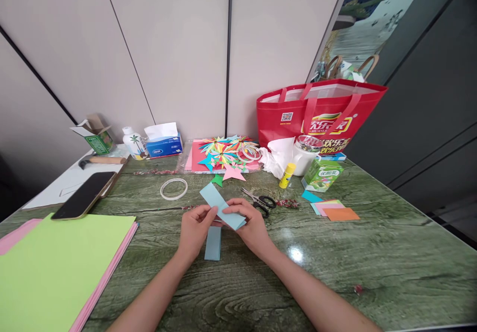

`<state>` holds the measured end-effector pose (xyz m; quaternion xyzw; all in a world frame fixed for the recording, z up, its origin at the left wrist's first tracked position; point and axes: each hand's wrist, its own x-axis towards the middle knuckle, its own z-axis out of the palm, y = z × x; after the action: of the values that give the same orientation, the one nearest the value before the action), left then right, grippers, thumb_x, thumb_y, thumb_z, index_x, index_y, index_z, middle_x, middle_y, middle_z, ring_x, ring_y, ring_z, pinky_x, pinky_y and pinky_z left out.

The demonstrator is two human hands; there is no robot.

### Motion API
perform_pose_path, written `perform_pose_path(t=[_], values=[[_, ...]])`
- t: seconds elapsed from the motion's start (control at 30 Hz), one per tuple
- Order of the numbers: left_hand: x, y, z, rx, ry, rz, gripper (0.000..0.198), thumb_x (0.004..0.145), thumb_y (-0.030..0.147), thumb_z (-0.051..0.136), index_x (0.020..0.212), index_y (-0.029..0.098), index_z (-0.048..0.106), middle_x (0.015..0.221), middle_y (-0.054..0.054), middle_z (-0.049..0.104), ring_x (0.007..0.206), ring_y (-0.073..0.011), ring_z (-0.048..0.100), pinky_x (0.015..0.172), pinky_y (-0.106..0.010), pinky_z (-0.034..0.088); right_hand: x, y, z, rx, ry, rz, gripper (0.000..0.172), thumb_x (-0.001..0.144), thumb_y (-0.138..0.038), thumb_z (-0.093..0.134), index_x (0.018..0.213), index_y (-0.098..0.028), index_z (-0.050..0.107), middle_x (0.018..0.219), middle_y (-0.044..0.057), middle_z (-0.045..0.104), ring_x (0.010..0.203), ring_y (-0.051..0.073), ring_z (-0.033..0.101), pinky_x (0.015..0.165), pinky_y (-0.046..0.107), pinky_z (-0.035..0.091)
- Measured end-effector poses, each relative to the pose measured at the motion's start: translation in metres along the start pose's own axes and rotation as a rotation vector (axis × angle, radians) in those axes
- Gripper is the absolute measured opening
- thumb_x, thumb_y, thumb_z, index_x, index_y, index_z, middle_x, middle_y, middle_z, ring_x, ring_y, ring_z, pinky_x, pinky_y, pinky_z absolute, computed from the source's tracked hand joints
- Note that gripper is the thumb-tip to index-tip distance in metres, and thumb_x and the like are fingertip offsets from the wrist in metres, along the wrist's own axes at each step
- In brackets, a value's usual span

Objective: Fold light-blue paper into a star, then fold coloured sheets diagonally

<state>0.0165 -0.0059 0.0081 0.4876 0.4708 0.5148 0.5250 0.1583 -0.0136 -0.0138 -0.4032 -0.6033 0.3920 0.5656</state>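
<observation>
Both hands hold a light blue folded paper strip [222,207] over the table, its far end pointing up and left. My left hand [197,226] pinches its near side between thumb and fingers. My right hand [252,225] grips the lower right end, where the layers stand slightly apart. A second light blue paper strip [213,244] lies below the hands; its upper end is hidden by them. Black-handled scissors [261,202] rest just beyond my right hand. A roll of white tape [173,189] lies beyond my left hand.
Green and pink paper sheets [70,267] and a phone [85,195] are at left. Folded paper stars [221,155] lie at the back. A yellow glue stick [286,175], green carton [322,175], coloured paper pieces [341,213] and red bag [283,128] stand or lie to the right.
</observation>
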Motion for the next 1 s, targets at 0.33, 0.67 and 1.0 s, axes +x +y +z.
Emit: perform_pose_path(t=[0.33,0.67,1.0], values=[[-0.0011,-0.0025,-0.0008,-0.175,-0.088,-0.086,0.02,0.064,0.032,0.072,0.065,0.014,0.065,0.064,-0.001,0.069,0.068,-0.0205,0.067,0.072,-0.034,0.055,0.0009,-0.0059,-0.0004,0.127,0.105,0.16,0.01,0.069,-0.026,0.067,0.077,-0.019,0.069,0.087,0.005,0.064,0.079,0.02,0.059,0.07,0.032,0.049],[-0.003,0.0,0.0039,-0.191,-0.118,-0.151,0.03,0.054,0.024,0.079,0.079,0.011,0.067,0.079,-0.008,0.072,0.078,-0.0222,0.067,0.075,-0.032,0.054,0.0029,-0.0011,-0.0006,0.218,0.207,0.292,0.021,0.063,-0.031,0.071,0.075,-0.016,0.065,0.072,0.004,0.068,0.067,0.019,0.061,0.066,0.032,0.05],[-0.0004,-0.0077,0.0005,-0.227,-0.115,-0.17,0.027,0.057,0.025,0.077,0.079,0.012,0.068,0.08,-0.009,0.073,0.078,-0.0234,0.068,0.076,-0.034,0.054,0.0026,0.001,0.0006,0.25,0.221,0.344,0.022,0.059,-0.031,0.073,0.07,-0.016,0.062,0.065,0.001,0.065,0.06,0.016,0.057,0.06,0.028,0.046]])
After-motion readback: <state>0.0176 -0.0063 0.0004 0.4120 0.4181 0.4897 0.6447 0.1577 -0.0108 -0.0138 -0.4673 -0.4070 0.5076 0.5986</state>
